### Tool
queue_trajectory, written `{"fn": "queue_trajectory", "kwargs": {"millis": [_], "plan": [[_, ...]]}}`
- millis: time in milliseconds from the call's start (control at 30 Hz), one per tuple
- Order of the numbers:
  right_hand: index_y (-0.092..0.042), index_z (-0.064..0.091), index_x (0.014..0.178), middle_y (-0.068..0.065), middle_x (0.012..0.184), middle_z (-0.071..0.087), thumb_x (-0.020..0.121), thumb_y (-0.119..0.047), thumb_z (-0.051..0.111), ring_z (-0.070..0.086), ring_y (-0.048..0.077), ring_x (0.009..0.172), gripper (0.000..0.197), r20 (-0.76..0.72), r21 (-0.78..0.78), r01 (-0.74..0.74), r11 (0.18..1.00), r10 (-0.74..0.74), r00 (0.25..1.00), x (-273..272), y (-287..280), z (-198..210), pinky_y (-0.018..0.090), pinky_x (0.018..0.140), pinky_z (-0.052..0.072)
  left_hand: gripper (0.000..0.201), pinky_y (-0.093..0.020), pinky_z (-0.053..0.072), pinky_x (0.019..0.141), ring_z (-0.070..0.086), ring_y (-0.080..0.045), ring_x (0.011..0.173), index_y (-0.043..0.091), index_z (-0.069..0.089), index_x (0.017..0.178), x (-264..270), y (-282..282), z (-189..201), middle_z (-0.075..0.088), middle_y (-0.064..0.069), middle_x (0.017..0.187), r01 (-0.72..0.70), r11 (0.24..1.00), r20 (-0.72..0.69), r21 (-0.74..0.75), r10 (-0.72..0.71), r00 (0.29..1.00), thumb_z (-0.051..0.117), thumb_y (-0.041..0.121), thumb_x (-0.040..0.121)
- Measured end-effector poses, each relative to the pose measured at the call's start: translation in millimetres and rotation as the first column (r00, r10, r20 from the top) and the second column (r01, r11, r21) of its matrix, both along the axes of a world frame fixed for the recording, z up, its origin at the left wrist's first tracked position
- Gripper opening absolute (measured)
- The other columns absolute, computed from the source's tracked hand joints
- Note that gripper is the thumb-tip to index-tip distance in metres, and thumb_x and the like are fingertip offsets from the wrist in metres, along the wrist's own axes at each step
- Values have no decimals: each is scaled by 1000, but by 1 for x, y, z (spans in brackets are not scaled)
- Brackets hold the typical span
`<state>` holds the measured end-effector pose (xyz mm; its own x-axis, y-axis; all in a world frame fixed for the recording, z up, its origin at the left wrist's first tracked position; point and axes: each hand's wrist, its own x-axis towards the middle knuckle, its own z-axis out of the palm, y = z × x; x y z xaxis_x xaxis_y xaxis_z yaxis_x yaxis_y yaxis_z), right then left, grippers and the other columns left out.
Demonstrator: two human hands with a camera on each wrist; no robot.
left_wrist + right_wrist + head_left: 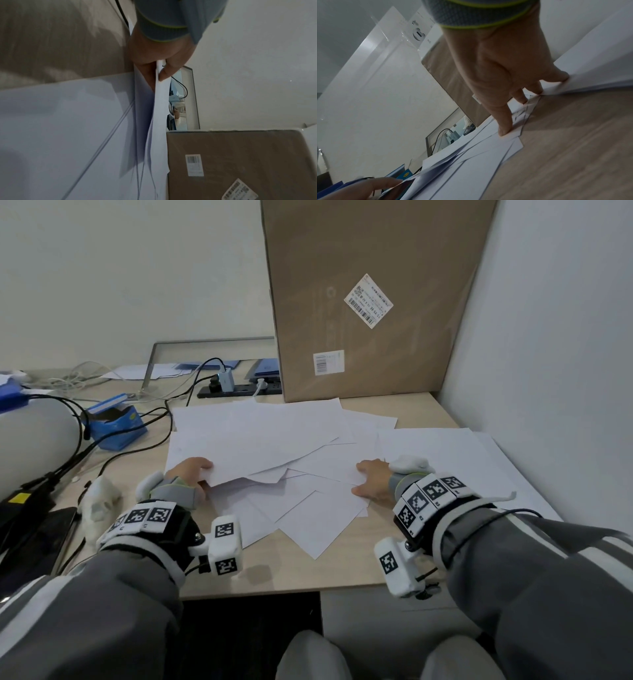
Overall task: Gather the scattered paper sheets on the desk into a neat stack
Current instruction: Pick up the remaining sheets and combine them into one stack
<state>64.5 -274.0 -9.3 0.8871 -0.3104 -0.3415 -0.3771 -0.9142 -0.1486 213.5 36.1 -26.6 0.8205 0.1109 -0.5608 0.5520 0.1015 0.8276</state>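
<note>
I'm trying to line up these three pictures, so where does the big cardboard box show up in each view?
Head: cardboard box stands upper centre, behind the paper sheets.
Left wrist: lower right, beside the lifted sheets.
Right wrist: centre, partly behind the right hand.
Shared landmark: the box's white barcode label.

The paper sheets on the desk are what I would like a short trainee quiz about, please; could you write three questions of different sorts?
1. True or false: the paper sheets already lie in one squared stack on the desk.
2. Multiple choice: what is the left hand doing? A) pinching the edge of some sheets; B) resting on the blue box; C) holding a cable.
3. Fill in: the right hand presses on the sheets with its fingers ____ (spread or curled).

Key
1. False: they lie fanned and overlapping at different angles.
2. A: the left wrist view shows thumb and fingers on either side of the paper.
3. Spread.
</note>
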Motion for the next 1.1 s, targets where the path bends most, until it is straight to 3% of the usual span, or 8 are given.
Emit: {"fn": "queue_trajectory", "kwargs": {"millis": [300,400,500,600,733,900,1000,1100], "plan": [[-16,30,147,13,150,35,91,-45,52,37,32,136,67,-13,-5,5,1000,-5,1000,1,-1,-2,42,111,33,12,-41,57,72,61,-31,82,4,57,102,-43,-61,23,62,-14,94,126,953,21,-274,-125,992,58,8,91],[-17,29,148,12,150,34,92,-44,52,37,31,136,67,-9,3,7,1000,-7,1000,2,-1,-2,42,111,33,9,-36,57,45,60,-29,80,2,57,102,-43,-85,24,61,-14,91,144,962,38,-234,-139,990,51,6,95],[-17,29,148,11,150,35,92,-43,53,38,31,135,66,2,9,4,1000,-5,1000,0,0,-1,41,111,34,31,-29,60,54,58,-32,114,2,50,125,-36,-100,18,55,-19,126,184,974,94,-131,-173,980,47,0,95],[-17,30,148,11,149,36,92,-42,53,38,31,135,65,22,24,-1,1000,0,1000,-2,0,1,39,110,34,32,-30,59,72,59,-31,113,3,50,122,-32,-112,13,55,-18,128,215,969,113,-122,-201,973,48,-4,92],[-17,30,148,8,149,37,93,-40,52,40,29,134,63,18,39,-30,999,29,999,-5,-1,4,36,109,35,8,-28,53,37,57,-27,69,3,53,90,-41,-134,15,57,-12,84,192,957,101,-218,-174,980,47,2,96],[-22,26,151,7,156,28,93,-40,52,33,28,140,66,-1,60,-58,997,58,998,-11,-6,7,35,113,29,12,-29,53,39,60,-31,85,3,51,85,-48,-151,17,58,-14,95,169,950,95,-263,-149,984,47,0,96],[-21,23,152,9,157,24,93,-40,53,28,28,143,68,18,92,-51,994,50,999,-12,-6,4,36,115,26,24,-30,51,83,55,-31,120,5,58,113,-46,-152,21,58,-13,123,225,971,72,81,-231,970,43,20,100],[-18,7,154,8,159,20,90,-38,58,24,27,145,84,62,162,-17,987,7,998,-14,-8,1,38,116,24,51,-29,39,89,57,-31,115,3,62,115,-62,-142,25,63,-14,121,257,691,214,676,-518,828,28,39,103]]}}
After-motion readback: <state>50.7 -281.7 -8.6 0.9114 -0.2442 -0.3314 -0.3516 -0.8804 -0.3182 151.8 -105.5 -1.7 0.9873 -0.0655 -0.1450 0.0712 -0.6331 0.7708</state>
